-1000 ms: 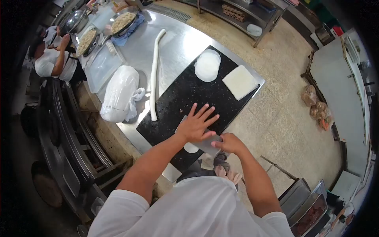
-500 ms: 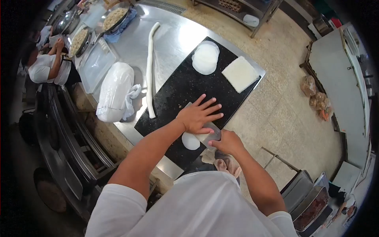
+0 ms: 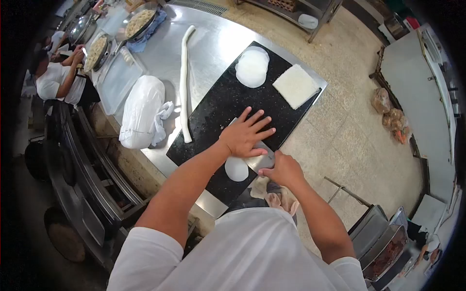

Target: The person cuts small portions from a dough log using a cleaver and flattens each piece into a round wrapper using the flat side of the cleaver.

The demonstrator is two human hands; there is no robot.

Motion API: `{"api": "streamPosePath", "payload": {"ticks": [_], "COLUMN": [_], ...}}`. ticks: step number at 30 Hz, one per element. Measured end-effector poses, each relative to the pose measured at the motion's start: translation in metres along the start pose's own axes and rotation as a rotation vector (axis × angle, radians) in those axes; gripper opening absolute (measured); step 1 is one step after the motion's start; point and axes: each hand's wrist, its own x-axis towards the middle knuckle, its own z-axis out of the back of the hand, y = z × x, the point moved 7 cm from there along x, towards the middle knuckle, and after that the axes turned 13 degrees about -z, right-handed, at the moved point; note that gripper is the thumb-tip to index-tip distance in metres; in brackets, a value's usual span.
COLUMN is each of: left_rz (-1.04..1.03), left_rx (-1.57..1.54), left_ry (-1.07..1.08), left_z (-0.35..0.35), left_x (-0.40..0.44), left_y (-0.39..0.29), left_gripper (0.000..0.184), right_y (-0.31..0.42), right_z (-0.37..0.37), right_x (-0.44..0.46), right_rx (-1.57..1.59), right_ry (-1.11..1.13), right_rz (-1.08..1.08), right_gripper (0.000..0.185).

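Note:
My left hand (image 3: 244, 139) lies flat with fingers spread on the wide metal blade of a cleaver (image 3: 262, 163). My right hand (image 3: 283, 169) grips the cleaver at its handle end, close to the near right edge of the black board (image 3: 213, 121). A thin white dough round (image 3: 236, 169) rests on the board beside the blade, below my left wrist. Whatever lies under the blade is hidden. Farther up the board are several overlapping dough rounds (image 3: 252, 68) and a white square stack (image 3: 296, 86), its material unclear.
A long dough rope (image 3: 184, 82) lies on the steel table left of the board, partly over its edge. Beside it is a plastic-wrapped white bundle (image 3: 142, 111). Pans of pale food (image 3: 141, 24) stand at the back left, near a co-worker (image 3: 60, 80). A cloth (image 3: 281, 196) hangs by my waist.
Both hands stay on the cleaver, and more of its blade shows between them. My left hand has shifted slightly. The co-worker's hands have moved at the left.

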Motion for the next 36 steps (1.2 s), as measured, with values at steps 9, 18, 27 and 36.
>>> {"api": "streamPosePath", "payload": {"ticks": [9, 18, 27, 36], "left_rz": [-0.121, -0.020, -0.043, 0.005], "left_rx": [-0.127, -0.084, -0.007, -0.129], "left_ry": [0.049, -0.055, 0.038, 0.086], "left_z": [-0.024, -0.011, -0.014, -0.035], "left_x": [-0.005, -0.011, 0.018, -0.012], "left_y": [-0.075, -0.027, -0.039, -0.088], "left_gripper": [0.068, 0.072, 0.072, 0.073], "right_y": [-0.046, -0.019, -0.037, -0.064], "right_z": [-0.046, -0.034, -0.008, -0.066], "right_x": [-0.042, -0.012, -0.004, -0.039], "right_rx": [0.131, 0.120, 0.045, 0.220], "right_ry": [0.110, 0.067, 0.097, 0.082], "right_rz": [-0.184, 0.062, -0.025, 0.216], "right_gripper": [0.075, 0.066, 0.066, 0.063]}}
